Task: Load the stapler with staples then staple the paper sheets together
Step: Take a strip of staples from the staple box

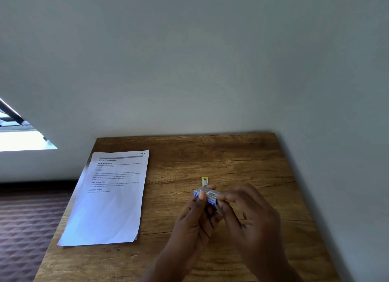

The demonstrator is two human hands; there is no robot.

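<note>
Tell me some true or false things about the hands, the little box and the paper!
1. Both hands hold the box. True: the left hand grips it and the right hand pinches its end.
2. The paper lies to the right of the hands. False: it lies to their left, on the table.
3. The paper has printed text. True.
4. The box rests flat on the table. False: it is held up above it.
5. A small yellow-tipped thing shows just beyond the box. True; it may be the stapler, mostly hidden.
</note>
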